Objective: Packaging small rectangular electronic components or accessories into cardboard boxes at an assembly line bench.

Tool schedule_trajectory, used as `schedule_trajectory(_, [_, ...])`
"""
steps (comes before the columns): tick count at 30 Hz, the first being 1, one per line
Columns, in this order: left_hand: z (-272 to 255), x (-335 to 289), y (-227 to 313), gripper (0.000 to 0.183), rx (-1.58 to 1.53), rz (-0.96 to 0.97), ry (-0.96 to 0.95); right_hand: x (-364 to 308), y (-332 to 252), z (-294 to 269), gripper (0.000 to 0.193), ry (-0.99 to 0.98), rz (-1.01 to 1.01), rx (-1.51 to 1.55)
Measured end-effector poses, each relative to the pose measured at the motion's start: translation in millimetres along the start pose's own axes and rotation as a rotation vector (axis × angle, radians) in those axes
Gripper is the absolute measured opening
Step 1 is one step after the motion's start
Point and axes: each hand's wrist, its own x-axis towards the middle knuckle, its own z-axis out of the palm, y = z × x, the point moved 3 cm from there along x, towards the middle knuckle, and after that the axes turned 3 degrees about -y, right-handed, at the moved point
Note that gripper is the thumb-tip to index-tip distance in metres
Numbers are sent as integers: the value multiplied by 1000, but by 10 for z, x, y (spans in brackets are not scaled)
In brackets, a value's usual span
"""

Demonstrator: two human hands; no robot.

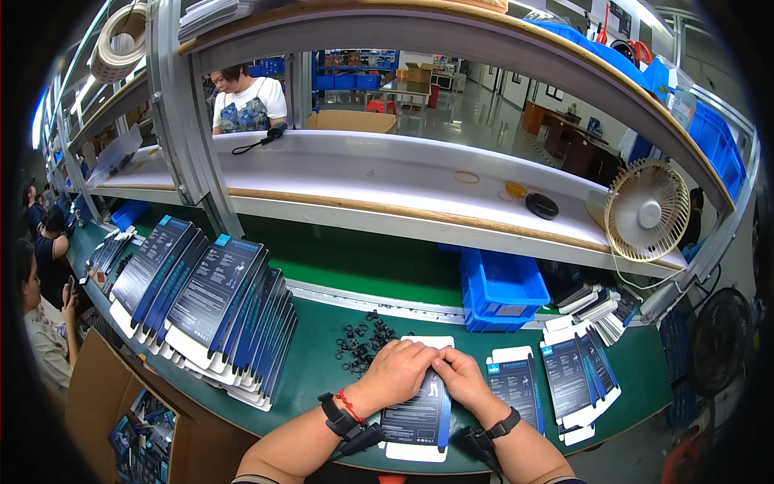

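Note:
A flat dark-blue and white printed cardboard box (415,415) lies on the green table in front of me. My left hand (397,369) is closed over its far end, fingertips bent together at the white flap. My right hand (465,379) meets it there from the right, thumb and fingers pinching the same end. Whether a small part sits between the fingertips is hidden. Beside my left hand spreads a pile of small black plastic clips (355,340). Another flat box (514,379) lies just right of my right hand, with a fanned stack of boxes (574,375) beyond it.
Tall leaning stacks of boxes (214,302) fill the table's left side. Blue plastic bins (501,286) stand at the back. Above runs a white shelf (347,173) with a fan (647,211). An open carton (97,387) stands at lower left. Other people are beyond the bench and at left.

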Motion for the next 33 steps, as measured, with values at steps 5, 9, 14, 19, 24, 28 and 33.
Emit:
schedule_trajectory(5, [-29,9,-11,13,9,-6,55,4,26,0,14,-13,-5,-5])
schedule_trajectory(9, [-28,8,-9,13,-1,-11,56,6,46,-3,15,-15,-12,13])
schedule_trajectory(14, [-52,13,-2,10,8,-8,78,3,-3,1,16,-17,-26,-17])
schedule_trajectory(19, [-51,13,1,10,-2,-9,83,5,3,-9,16,-11,-29,-15])
schedule_trajectory(24, [-37,22,-14,10,-24,0,86,17,5,-14,15,12,-37,-51])
schedule_trajectory(28, [-30,20,-17,10,-19,-8,70,24,33,-11,14,3,-24,-20])
schedule_trajectory(33, [-15,0,-20,11,-14,-9,68,10,23,4,12,-5,-15,-1])
